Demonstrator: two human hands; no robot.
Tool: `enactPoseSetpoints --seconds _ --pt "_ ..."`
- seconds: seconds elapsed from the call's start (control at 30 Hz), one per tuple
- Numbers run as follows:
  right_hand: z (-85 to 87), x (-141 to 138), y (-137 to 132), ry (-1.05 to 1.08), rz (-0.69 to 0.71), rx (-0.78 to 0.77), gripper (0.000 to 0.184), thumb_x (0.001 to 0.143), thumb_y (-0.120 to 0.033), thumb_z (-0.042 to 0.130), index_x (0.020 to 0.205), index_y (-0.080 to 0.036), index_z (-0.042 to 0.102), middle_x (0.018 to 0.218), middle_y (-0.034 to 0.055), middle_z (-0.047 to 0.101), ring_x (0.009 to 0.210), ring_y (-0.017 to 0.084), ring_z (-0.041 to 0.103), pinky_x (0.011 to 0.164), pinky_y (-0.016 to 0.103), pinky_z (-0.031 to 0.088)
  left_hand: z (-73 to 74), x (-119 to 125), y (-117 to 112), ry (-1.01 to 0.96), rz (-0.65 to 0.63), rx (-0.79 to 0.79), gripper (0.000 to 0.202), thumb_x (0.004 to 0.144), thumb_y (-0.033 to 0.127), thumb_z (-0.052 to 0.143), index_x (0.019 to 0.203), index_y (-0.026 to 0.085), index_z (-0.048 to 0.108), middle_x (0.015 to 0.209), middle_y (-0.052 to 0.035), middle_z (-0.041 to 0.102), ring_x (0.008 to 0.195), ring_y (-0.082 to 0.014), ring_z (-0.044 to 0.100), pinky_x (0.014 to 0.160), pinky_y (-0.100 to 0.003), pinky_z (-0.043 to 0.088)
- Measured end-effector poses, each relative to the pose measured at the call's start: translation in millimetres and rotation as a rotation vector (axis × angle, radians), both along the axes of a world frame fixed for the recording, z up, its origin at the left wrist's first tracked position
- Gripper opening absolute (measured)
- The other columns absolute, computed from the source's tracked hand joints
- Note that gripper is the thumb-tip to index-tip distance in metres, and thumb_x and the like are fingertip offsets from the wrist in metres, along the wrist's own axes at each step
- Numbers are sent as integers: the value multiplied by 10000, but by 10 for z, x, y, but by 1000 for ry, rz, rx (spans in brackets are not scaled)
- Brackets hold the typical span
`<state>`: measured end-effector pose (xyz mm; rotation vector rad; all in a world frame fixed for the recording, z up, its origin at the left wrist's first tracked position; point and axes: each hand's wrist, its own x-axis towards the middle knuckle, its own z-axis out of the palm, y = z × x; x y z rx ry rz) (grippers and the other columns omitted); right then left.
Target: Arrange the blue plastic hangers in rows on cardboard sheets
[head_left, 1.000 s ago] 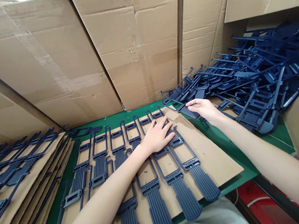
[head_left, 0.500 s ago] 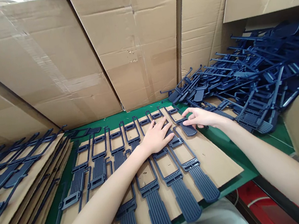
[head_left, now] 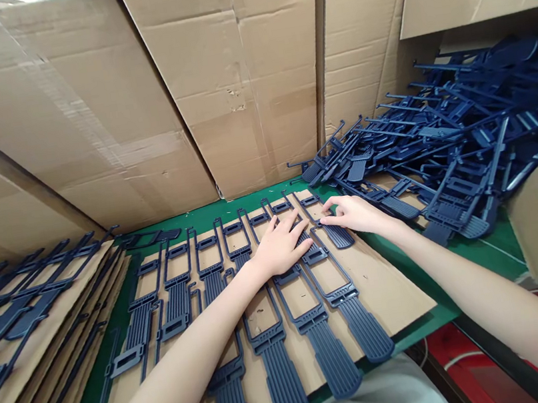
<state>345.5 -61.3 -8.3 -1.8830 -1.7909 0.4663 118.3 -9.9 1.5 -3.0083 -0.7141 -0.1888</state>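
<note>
Dark blue plastic pieces, each an open frame with a ribbed paddle, lie in two overlapping rows on a cardboard sheet (head_left: 388, 291). My left hand (head_left: 283, 245) rests flat across the upper row, fingers spread, hiding parts of several pieces. At the row's right end, my right hand (head_left: 356, 214) has its thumb and bent index finger on the frame of the last plastic piece (head_left: 339, 236). Its other fingers are curled under. Below my left hand, another ribbed piece (head_left: 366, 328) extends past the sheet's near edge.
A large heap of the same blue pieces (head_left: 446, 134) fills the right back. On the left stands a stack of cardboard sheets (head_left: 77, 338) with pieces laid between them. Tall cardboard boxes (head_left: 251, 83) line the back of the green tabletop (head_left: 195, 219).
My right hand has shifted slightly left, its thumb and index finger now closer in on the end piece's frame. My left hand stays in place.
</note>
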Motion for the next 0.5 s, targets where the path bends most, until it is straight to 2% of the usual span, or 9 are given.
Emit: enactPoseSetpoints --seconds 0.13,0.33,0.5 --pt "-62 -24 36 -63 -29 103 324 818 -483 591 993 -211 600 596 -33 582 606 159 554 545 247 324 8 0 -7 9 7 -2 527 974 484 267 1392 189 394 1513 -157 300 1405 -233 264 1140 -491 169" --pt "-83 -57 28 -63 -4 130 342 848 -489 551 1040 -207 566 582 -38 548 610 169 551 567 254 331 12 -2 -9 3 -2 -1 533 976 477 264 1398 175 386 1509 -171 301 1404 -238 266 1139 -498 165" --pt "-58 -50 30 -39 -6 170 344 844 -486 562 1041 -205 571 647 -21 594 663 177 574 601 263 363 29 -8 -18 4 1 -17 536 976 472 265 1402 167 382 1517 -172 282 1403 -250 268 1134 -505 174"
